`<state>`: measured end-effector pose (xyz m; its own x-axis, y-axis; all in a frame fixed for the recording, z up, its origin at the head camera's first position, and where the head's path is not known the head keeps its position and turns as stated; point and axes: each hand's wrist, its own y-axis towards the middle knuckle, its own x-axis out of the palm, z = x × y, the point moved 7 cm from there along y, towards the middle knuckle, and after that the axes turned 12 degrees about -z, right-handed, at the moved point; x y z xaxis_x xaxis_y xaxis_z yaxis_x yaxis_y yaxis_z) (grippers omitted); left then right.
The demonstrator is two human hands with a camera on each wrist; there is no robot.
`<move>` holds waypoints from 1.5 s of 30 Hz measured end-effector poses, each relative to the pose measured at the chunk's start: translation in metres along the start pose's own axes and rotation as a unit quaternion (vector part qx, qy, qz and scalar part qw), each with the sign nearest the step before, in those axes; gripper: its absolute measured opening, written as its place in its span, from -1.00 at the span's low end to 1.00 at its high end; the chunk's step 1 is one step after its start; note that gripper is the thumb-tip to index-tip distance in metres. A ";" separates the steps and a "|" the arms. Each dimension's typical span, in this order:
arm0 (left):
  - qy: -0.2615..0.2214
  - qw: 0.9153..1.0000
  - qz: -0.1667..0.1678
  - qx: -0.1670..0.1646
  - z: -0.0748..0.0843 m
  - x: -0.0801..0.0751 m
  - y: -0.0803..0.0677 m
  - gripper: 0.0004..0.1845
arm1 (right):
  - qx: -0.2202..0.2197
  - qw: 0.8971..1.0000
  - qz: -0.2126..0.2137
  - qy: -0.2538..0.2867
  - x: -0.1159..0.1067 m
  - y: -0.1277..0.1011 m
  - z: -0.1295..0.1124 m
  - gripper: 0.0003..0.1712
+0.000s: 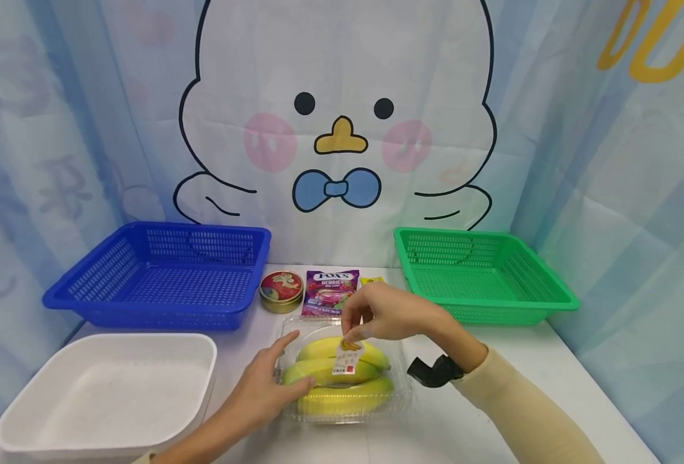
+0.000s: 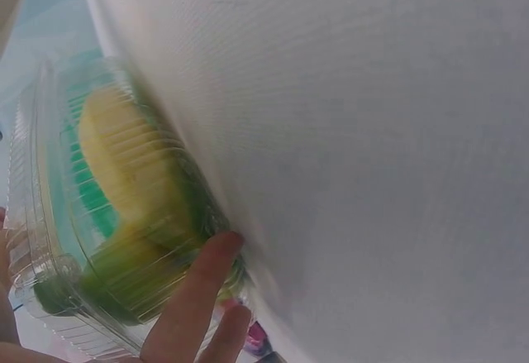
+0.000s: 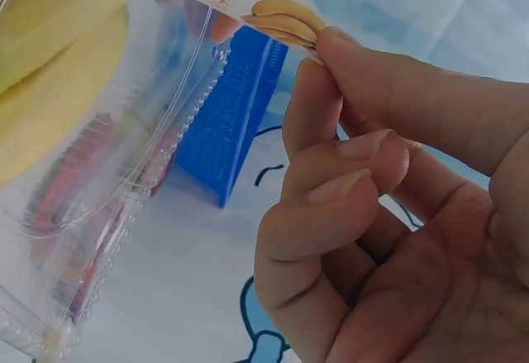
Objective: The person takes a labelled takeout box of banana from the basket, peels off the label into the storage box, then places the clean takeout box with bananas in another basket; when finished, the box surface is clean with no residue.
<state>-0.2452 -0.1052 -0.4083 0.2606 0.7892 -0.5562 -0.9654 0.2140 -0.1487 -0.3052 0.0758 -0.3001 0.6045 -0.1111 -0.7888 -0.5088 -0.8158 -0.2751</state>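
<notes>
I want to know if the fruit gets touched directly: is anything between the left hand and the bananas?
Yes, the clear plastic box stands between them: the bananas lie inside it, while the left hand has its fingers against the outside.

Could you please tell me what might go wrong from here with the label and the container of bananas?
The right hand pinches the label at one end, so an uneven grip might crease it. The left hand touches the clear container at its left side, so it could slide under a sideways push. The candy bag lies close behind, and might get nudged if the container shifts back.
</notes>
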 end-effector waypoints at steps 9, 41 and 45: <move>0.001 1.000 0.001 0.000 0.001 0.000 0.000 -0.04 | 0.004 1.000 0.000 0.010 -0.001 -0.001 0.004 -0.87; 0.005 1.000 -0.001 0.026 -0.006 -0.007 -0.003 -0.06 | -0.008 0.998 0.019 0.064 0.000 0.013 0.006 -0.91; 0.008 1.000 0.012 0.026 -0.006 -0.016 -0.009 -0.13 | -0.005 0.998 0.021 0.063 0.000 0.018 0.004 -0.92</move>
<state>-0.2408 -0.1230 -0.4028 0.2375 0.7855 -0.5714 -0.9698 0.2254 -0.0932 -0.3168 0.0634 -0.3076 0.6552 -0.2158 -0.7239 -0.5301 -0.8141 -0.2371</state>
